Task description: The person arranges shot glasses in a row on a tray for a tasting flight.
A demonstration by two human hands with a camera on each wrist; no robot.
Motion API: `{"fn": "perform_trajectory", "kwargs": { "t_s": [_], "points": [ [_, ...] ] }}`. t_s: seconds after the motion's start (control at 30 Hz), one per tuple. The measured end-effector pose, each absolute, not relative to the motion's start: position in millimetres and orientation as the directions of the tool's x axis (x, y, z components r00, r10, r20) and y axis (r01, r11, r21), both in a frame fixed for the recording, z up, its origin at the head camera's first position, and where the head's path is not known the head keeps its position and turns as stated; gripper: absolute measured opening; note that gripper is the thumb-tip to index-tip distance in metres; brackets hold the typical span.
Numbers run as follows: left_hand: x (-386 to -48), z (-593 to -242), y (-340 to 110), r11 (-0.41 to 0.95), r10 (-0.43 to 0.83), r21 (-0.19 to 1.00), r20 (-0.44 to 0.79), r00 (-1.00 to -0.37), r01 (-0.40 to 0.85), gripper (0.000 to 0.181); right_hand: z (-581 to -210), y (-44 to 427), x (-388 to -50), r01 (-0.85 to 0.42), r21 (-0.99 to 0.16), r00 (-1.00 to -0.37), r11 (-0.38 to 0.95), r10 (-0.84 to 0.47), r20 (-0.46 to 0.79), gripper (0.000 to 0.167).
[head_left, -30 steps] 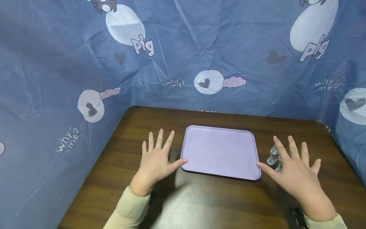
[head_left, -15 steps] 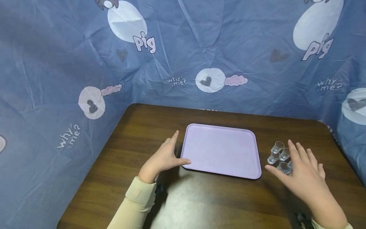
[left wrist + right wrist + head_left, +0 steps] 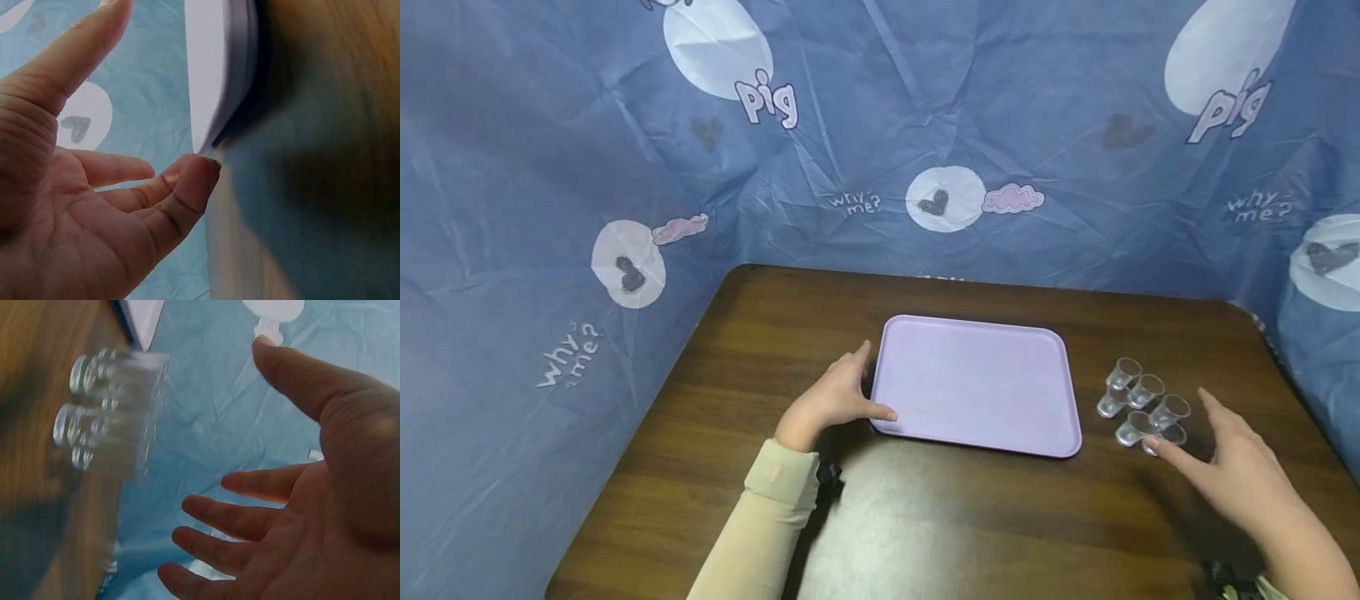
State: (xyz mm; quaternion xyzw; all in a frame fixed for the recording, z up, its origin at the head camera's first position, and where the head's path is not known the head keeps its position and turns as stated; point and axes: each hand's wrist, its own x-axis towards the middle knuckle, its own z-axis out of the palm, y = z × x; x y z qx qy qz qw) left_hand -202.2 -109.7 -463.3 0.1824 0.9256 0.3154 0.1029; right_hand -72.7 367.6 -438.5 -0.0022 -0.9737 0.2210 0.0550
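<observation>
A lilac rectangular tray (image 3: 977,387) lies flat on the wooden table. At its left edge is my left hand (image 3: 831,402), the thumb stretched out over the near left corner. In the left wrist view the fingertips (image 3: 199,178) come close to the tray's edge (image 3: 240,69); whether they touch cannot be made out. Several small clear shot glasses (image 3: 1146,390) stand upright in a cluster right of the tray. My right hand (image 3: 1247,467) hovers just right of them, thumb and fingers spread. In the right wrist view the glasses (image 3: 112,412) are apart from the fingers (image 3: 231,519).
The brown wooden table (image 3: 940,525) ends at the back against a blue printed cloth (image 3: 820,225), which also hangs at the left and right sides. A dark strap piece (image 3: 829,477) shows beneath the left sleeve (image 3: 775,500).
My right hand has shifted rightward and nearer to me, uncovering the glasses. The left hand has turned from spread flat to sideways beside the tray. The tray and glasses appear unmoved.
</observation>
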Motion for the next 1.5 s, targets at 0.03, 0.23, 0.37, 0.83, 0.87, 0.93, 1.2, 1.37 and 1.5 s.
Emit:
{"fn": "perform_trajectory", "kwargs": {
  "t_s": [0.03,0.23,0.37,0.83,0.87,0.93,1.2,1.37,1.5],
  "points": [
    [-202.4,-464.2,-110.0,0.734,0.406,0.622,-0.079,-0.911,0.273,0.126,-438.8,370.5,-72.0,-0.005,-0.422,-0.995,0.906,0.040,0.096,0.104],
    [-202.7,-472.3,-109.8,0.736,0.436,0.615,-0.113,-0.893,0.282,0.127,-440.9,380.2,-70.6,0.076,-0.384,-0.996,0.920,0.085,0.007,0.101],
    [-201.6,-473.9,-109.2,0.737,0.440,0.623,-0.147,-0.886,0.263,0.128,-446.3,381.3,-70.9,0.109,-0.399,-0.994,0.910,0.110,-0.022,0.088],
    [-205.2,-480.0,-105.9,0.737,0.482,0.618,-0.197,-0.854,0.273,0.129,-463.8,385.2,-71.8,0.169,-0.506,-0.982,0.846,0.191,-0.009,0.069],
    [-205.3,-479.8,-105.8,0.737,0.485,0.617,-0.200,-0.851,0.275,0.129,-464.6,385.1,-71.8,0.170,-0.509,-0.981,0.844,0.192,-0.010,0.068],
    [-205.3,-479.4,-106.0,0.738,0.490,0.616,-0.209,-0.847,0.275,0.128,-465.6,384.9,-71.7,0.173,-0.518,-0.981,0.837,0.195,-0.012,0.067],
    [-203.8,-476.8,-108.0,0.747,0.491,0.607,-0.229,-0.840,0.271,0.123,-471.7,384.4,-74.5,0.158,-0.545,-0.981,0.823,0.194,0.007,0.059],
    [-203.2,-478.3,-109.4,0.734,0.499,0.616,-0.207,-0.841,0.284,0.124,-477.6,384.0,-75.6,0.139,-0.550,-0.980,0.824,0.194,0.042,0.053],
    [-204.2,-481.0,-109.9,0.726,0.508,0.624,-0.201,-0.838,0.290,0.128,-481.5,383.1,-76.6,0.099,-0.550,-0.981,0.829,0.173,0.084,0.048]
  ]
}}
